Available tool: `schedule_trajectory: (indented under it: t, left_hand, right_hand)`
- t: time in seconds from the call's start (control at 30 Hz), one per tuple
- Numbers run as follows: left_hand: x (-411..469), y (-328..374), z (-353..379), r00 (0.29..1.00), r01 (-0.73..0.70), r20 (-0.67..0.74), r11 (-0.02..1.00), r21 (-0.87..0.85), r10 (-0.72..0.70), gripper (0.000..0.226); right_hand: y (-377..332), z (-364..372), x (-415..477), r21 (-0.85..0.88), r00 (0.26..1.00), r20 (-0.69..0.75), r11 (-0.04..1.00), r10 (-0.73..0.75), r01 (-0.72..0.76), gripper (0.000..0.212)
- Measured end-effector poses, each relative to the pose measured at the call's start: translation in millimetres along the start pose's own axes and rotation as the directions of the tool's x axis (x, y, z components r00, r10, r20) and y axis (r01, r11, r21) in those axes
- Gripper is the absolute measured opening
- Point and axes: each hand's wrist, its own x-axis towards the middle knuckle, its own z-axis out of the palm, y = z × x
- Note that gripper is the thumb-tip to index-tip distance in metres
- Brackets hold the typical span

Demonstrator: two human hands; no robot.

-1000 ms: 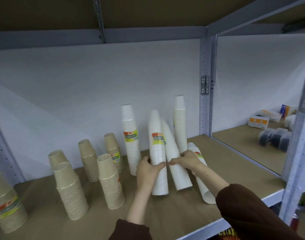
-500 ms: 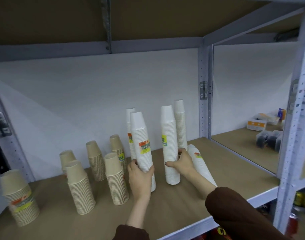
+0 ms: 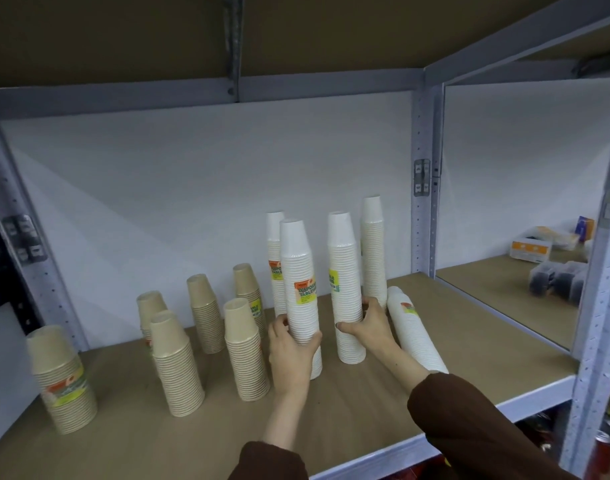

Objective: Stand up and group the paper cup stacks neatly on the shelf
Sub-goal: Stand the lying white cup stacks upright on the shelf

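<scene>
My left hand (image 3: 291,351) grips the lower part of a tall white cup stack (image 3: 298,271) that stands upright on the brown shelf board (image 3: 365,410). My right hand (image 3: 369,323) wraps a second upright white stack (image 3: 345,271) just to the right. Two more white stacks stand behind, one at the left (image 3: 274,247) and one at the right (image 3: 373,244). Another white stack (image 3: 414,334) lies on its side right of my right arm. Several shorter tan cup stacks (image 3: 243,348) stand to the left.
A wider tan stack (image 3: 63,379) stands alone near the left post. A grey upright post (image 3: 423,188) borders the bay on the right. Beyond it the neighbouring shelf holds small boxes (image 3: 530,251) and dark packets (image 3: 556,280). The shelf's front edge (image 3: 504,403) is a grey metal rail.
The two white stacks in my hands went from leaning together to standing upright and apart. My left hand carried its stack leftward, toward the tan stacks.
</scene>
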Motion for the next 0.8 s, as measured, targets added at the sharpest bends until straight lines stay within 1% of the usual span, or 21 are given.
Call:
schedule_trajectory:
  t: [0.27,0.43,0.5,0.6,0.63,0.67,0.73,0.8]
  left_hand:
    - [0,-5,1,1.0,0.005,0.024,1.0,0.03,-0.005,0.068]
    - [-4,-15,1,0.997,0.036,0.07,0.996,0.081,-0.041,0.071]
    - [-8,-23,1,0.991,0.074,0.105,0.99,0.121,-0.087,0.072]
    - [-14,-34,0,0.975,0.113,0.165,0.971,0.213,-0.149,0.069]
    - [-16,-37,0,0.971,0.117,0.179,0.964,0.238,-0.161,0.067]
    - [-18,-39,-1,0.969,0.116,0.184,0.959,0.258,-0.166,0.065]
    - [-22,-43,-2,0.971,0.103,0.179,0.951,0.291,-0.16,0.057]
    - [-26,-46,-3,0.974,0.07,0.182,0.94,0.334,-0.138,0.043]
  right_hand:
    - [2,-4,-5,0.001,0.999,0.031,1.0,-0.015,0.015,0.069]
    - [-1,-7,-7,-0.05,0.999,0.037,0.999,-0.009,0.011,0.067]
    - [0,-8,-9,-0.118,0.999,0.031,0.993,0.006,-0.002,0.063]
    - [2,-10,-13,-0.278,0.997,0.038,0.959,0.062,-0.049,0.06]
    - [3,-10,-14,-0.314,0.995,0.045,0.946,0.094,-0.075,0.055]
    - [4,-11,-15,-0.351,0.991,0.057,0.932,0.123,-0.095,0.045]
    - [7,-11,-20,-0.429,0.982,0.083,0.895,0.171,-0.12,0.02]
    - [13,-9,-25,-0.491,0.977,0.088,0.862,0.193,-0.127,0.013]
